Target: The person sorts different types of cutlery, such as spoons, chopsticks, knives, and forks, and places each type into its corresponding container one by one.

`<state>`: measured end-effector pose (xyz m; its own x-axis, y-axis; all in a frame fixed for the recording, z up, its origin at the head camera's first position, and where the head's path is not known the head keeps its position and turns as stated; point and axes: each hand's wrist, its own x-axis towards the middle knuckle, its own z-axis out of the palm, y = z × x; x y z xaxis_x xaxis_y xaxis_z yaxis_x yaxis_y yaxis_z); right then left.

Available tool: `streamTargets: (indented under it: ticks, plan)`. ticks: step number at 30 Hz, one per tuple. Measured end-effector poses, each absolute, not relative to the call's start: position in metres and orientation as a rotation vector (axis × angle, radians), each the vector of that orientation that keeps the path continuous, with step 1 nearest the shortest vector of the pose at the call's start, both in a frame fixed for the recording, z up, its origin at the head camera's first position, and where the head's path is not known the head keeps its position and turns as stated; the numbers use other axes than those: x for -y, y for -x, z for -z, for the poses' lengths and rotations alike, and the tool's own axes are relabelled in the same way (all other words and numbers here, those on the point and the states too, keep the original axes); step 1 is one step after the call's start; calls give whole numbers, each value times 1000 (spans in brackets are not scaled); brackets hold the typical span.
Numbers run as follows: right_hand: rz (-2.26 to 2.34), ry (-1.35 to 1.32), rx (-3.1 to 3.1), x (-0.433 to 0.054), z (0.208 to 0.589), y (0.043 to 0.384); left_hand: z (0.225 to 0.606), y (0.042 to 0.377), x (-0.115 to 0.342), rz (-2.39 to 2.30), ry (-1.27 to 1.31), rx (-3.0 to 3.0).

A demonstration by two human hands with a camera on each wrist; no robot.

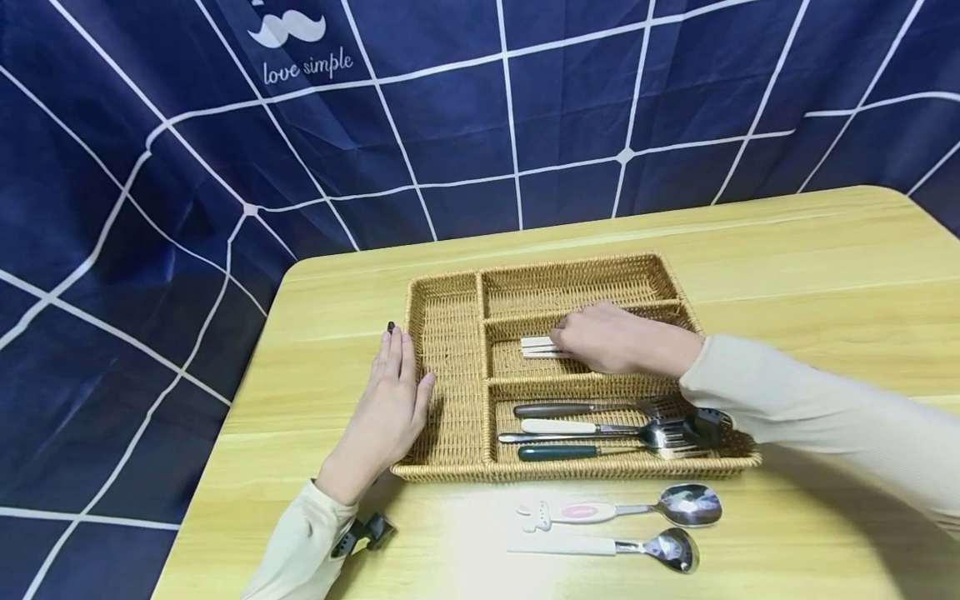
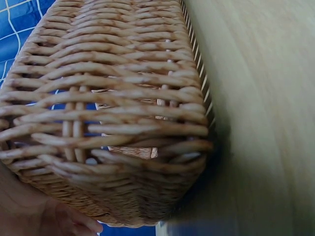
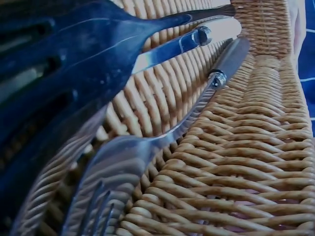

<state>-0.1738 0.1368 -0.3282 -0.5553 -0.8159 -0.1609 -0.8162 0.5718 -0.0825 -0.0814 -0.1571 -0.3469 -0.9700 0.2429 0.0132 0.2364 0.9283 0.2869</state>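
Note:
My left hand (image 1: pixel 386 404) lies along the outer left wall of a wicker cutlery tray (image 1: pixel 480 471), fingers straight. In the left wrist view the tray's woven wall (image 2: pixel 108 118) fills much of the frame, and a bit of the hand (image 2: pixel 44 211) shows at the lower left. My right hand (image 1: pixel 603 337) reaches into the middle right compartment, its curled fingers gripping pale chopsticks (image 1: pixel 536 348). Their light ends stick out to the left; the rest is hidden under the hand. The right wrist view shows forks (image 3: pixel 123 152) in the front compartment, beneath the wrist.
Several forks with black, white and green handles (image 1: pixel 558 452) lie in the front compartment. On the table (image 1: pixel 345 300) before the tray are a spoon with a decorated handle (image 1: pixel 585 512) and a plain white-handled spoon (image 1: pixel 570 544). A blue checked curtain (image 1: pixel 450 108) hangs behind.

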Motion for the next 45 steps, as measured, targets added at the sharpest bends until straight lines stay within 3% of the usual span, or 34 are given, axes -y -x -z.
streamTargets:
  ticks: [17, 27, 32, 37, 45]
  plan:
    - [-51, 1472, -2743, -143, 334, 170, 347, 81, 154, -449, -384, -3065]
    - [173, 1329, -2790, -153, 295, 152, 348, 80, 154, -462, -371, -3062]
    - [357, 1384, -2875, -160, 279, 123, 347, 79, 155, -460, -371, -3063]
    - [547, 1531, -2894, -155, 271, 70, 345, 78, 157, -465, -366, -3060]
    - [342, 1789, -3017, -137, 315, 0, 344, 79, 156, -467, -383, -3066]
